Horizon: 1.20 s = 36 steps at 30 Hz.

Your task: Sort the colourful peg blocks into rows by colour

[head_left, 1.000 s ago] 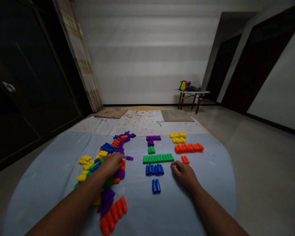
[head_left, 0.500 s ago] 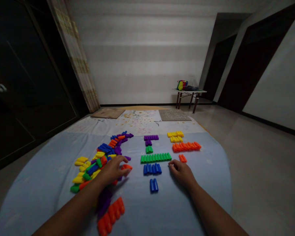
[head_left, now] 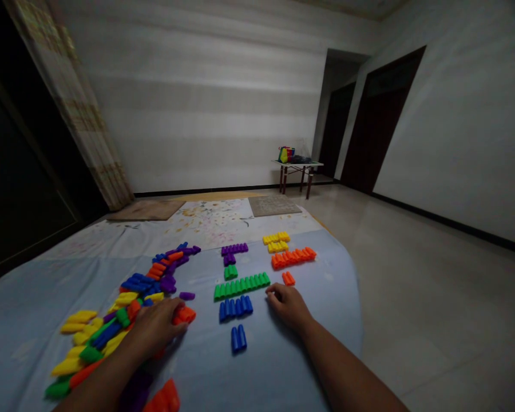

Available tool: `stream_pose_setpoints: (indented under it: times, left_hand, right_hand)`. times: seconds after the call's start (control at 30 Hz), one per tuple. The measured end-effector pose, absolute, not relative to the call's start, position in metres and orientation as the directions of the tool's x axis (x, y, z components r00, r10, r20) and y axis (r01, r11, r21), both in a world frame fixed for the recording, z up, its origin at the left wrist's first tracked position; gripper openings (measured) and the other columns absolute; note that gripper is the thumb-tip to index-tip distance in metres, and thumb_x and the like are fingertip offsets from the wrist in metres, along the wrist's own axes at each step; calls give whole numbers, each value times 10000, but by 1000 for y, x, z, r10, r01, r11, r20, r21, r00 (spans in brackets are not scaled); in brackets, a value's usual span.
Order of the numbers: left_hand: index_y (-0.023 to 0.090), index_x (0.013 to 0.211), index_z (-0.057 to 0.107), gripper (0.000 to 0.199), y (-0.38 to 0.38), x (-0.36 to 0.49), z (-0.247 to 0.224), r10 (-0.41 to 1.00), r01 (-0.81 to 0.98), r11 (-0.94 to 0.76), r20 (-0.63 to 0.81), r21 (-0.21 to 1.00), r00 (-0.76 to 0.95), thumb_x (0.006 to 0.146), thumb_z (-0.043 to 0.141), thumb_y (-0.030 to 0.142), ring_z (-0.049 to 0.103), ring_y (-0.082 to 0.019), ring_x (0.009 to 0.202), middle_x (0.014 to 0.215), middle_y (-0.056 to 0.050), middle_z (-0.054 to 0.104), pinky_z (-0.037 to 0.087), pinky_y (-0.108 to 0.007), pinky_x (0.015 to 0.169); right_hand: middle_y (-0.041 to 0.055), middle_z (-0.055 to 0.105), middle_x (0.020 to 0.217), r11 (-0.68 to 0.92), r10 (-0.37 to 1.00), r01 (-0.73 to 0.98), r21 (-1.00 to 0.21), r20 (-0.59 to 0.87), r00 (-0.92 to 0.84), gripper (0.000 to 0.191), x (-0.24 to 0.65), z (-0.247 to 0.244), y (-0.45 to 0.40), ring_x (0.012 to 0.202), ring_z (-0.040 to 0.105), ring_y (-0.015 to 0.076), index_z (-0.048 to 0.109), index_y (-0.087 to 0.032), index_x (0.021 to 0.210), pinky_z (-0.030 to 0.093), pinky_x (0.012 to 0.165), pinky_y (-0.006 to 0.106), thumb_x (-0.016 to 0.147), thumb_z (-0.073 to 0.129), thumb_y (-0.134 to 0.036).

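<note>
My left hand point(head_left: 157, 326) reaches over a mixed heap of bullet-shaped plastic blocks point(head_left: 105, 332), its thumb and fingers closed around orange blocks point(head_left: 184, 315) at the heap's right edge. Resting on the cloth, my right hand point(head_left: 288, 306) has curled fingers and no visible object in them. Its fingertips lie just off the right end of a row of green blocks point(head_left: 242, 286). Below that row are a blue group point(head_left: 236, 308) and a blue pair point(head_left: 238, 339). Two small orange blocks point(head_left: 288, 278) sit just beyond my right hand.
Purple rows point(head_left: 234, 249), a green pair point(head_left: 230, 272), yellow rows point(head_left: 277, 238) and a long orange row point(head_left: 294, 258) lie farther back. More orange blocks point(head_left: 163, 397) are at the near edge. Two flat boards point(head_left: 274, 206) lie at the table's far end.
The view has swung right, so everything appears farther left. My left hand's fingers have closed on the orange blocks. My right hand stays by the green row's end.
</note>
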<state>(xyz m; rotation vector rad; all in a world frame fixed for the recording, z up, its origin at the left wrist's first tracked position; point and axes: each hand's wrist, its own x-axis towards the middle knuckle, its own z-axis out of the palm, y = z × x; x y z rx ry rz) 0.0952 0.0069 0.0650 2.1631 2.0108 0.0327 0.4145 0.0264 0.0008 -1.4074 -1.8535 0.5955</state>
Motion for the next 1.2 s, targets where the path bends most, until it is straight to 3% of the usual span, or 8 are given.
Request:
stream_pose_setpoints:
  times: [0.13,0.33,0.5,0.67,0.8,1.2]
  left_hand:
    - [203,1019,615,430,12,89,57,995,985,-52,-80,163,65,678,500,438,579,-280,974,1005,-86,664,406,-383,796]
    - [219,1065,614,467,17,82,51,996,977,-56,-55,205,69,671,523,453,572,-288,1036,1070,-78,662,406,-405,868]
    - [181,1149,557,577,26,106,64,996,946,-87,48,312,76,695,497,532,584,-256,1023,1094,-82,650,415,-368,899]
    - [200,1127,566,511,35,157,67,975,898,-220,114,381,191,685,554,456,572,-242,1028,1093,-69,645,385,-375,926]
    - [219,1098,577,438,44,196,65,960,870,-280,119,406,253,701,573,403,548,-243,1061,1106,-65,643,325,-395,962]
    - [188,1116,559,400,107,283,76,932,818,-361,208,448,298,747,531,340,559,-226,1014,1129,-83,618,335,-386,923]
  right_hand:
    - [-33,527,529,316,942,485,-816,332,-55,255,421,4,26,494,458,101,661,-171,842,340,511,217,801,465,-328]
    - [14,590,630,256,914,294,-921,330,238,343,454,27,31,551,508,126,641,-142,853,405,526,233,777,486,-439]
    - [22,586,603,187,897,294,-938,284,338,395,486,26,46,529,515,138,639,-130,826,408,510,246,735,501,-488]
    - [31,609,615,140,854,342,-929,288,433,454,498,-1,54,560,545,154,653,-115,844,427,551,264,728,481,-519]
    - [37,631,655,130,867,385,-914,293,403,422,495,-11,53,572,547,154,658,-125,865,427,562,263,751,467,-484]
    - [36,652,675,125,888,436,-891,297,352,351,488,-8,52,623,573,170,663,-159,838,429,588,261,784,451,-434]
